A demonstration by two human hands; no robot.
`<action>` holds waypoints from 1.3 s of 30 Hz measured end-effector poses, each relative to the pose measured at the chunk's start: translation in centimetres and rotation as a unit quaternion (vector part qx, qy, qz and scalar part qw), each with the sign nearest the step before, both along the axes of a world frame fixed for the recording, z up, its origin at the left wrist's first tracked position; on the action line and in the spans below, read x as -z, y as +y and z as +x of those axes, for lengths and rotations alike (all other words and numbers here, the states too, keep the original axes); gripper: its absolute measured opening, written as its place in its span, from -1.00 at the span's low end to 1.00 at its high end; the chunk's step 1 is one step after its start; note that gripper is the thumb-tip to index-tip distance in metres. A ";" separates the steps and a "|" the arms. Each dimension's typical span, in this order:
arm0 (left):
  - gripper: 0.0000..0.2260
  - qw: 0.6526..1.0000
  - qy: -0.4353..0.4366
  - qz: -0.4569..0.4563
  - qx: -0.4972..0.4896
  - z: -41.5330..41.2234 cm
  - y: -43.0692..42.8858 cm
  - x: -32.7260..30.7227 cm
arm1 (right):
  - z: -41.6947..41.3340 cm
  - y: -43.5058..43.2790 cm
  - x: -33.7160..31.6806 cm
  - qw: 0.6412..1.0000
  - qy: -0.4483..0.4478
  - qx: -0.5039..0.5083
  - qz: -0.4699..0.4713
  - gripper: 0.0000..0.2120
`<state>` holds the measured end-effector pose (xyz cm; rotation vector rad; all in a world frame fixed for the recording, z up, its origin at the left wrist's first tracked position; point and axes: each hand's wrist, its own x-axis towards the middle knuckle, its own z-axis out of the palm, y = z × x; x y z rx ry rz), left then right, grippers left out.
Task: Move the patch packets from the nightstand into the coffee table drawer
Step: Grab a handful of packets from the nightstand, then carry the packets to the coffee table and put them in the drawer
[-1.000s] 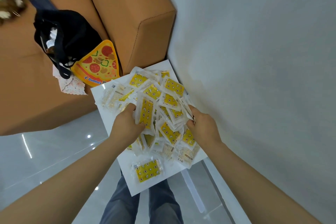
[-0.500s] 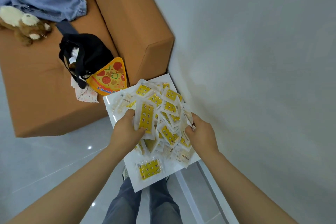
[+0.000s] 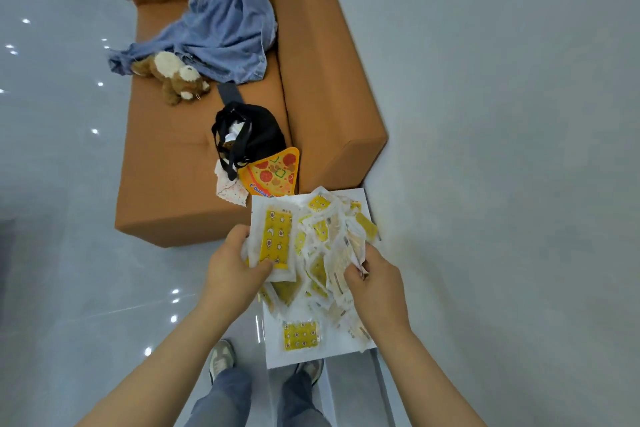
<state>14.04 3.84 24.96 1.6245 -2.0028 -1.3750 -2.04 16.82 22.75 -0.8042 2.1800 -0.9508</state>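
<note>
One patch packet (image 3: 300,334) lies alone at the bench (image 3: 275,355) near edge | left hand (image 3: 232,270) and right hand (image 3: 375,282) both clutch the packet bundle (image 3: 320,246) from either side, over the bench middle | beyond: pizza-slice toy (image 3: 273,173) on the orange sofa (image 3: 166,191)

Head-worn wide-angle camera is looking steeply down and forward, close above the white nightstand (image 3: 277,355). Orange sofa (image 3: 166,184) is lying farther ahead, edges probably bending.
</note>
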 end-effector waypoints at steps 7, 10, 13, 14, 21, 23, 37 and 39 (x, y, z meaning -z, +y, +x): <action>-0.70 0.995 0.031 -0.006 -0.090 8.8 -2.5 -1.6 | 7.1 -4.8 -2.3 0.997 0.020 -0.079 -0.013 -0.73; -0.70 0.991 0.031 0.001 -0.132 14.1 -4.0 -2.2 | 11.8 -7.8 -2.8 0.992 0.020 -0.123 -0.001 -0.71; -0.71 0.986 0.026 0.002 -0.164 20.5 -6.2 -2.7 | 17.5 -11.3 -3.6 0.988 0.011 -0.157 0.002 -0.71; -0.70 0.984 0.021 0.001 -0.175 22.8 -7.0 -2.8 | 19.6 -12.5 -3.8 0.986 0.006 -0.167 0.000 -0.68; -0.67 0.974 0.005 -0.004 -0.226 36.0 -12.4 -4.1 | 32.8 -20.6 -4.7 0.977 0.007 -0.214 -0.006 -0.67; -0.66 0.970 0.010 -0.004 -0.243 38.4 -13.6 -4.6 | 35.4 -22.4 -5.1 0.973 0.005 -0.230 -0.009 -0.69; -0.63 0.947 0.005 0.013 -0.321 46.3 -26.6 -4.4 | 42.3 -39.0 -5.3 0.947 0.020 -0.319 -0.005 -0.83; -0.62 0.943 0.003 0.013 -0.331 46.8 -29.6 -4.4 | 42.6 -42.4 -5.4 0.945 0.016 -0.327 -0.008 -0.80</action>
